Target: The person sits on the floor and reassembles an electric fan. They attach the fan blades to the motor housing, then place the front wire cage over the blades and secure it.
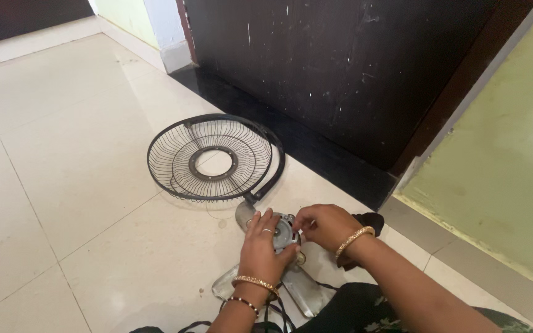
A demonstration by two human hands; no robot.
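On a floor (63,154) of smooth, glossy cream tiles with thin grey seams, both hands work at a small round fan motor (283,229) of dull grey metal, which sits on the floor just in front of the person's knees. The left hand (260,246) lies flat over the motor's near side, fingers spread and curled lightly against its rim, a ring on one finger and beaded gold bangles at the wrist. The right hand (323,225) is closed narrow, fingertips pinched at the motor's right edge; what they pinch is too small to tell. Flat, shiny metal fan blades (306,290) stick out from under the motor, one towards the guard, the others towards the person. Thin black cords trail beside the blades. Just beyond lies a round black wire fan guard (214,159), domed, with fine radial spokes and a thick plastic ring, near the motor. Behind it stands a dark, scuffed wooden door (340,68)
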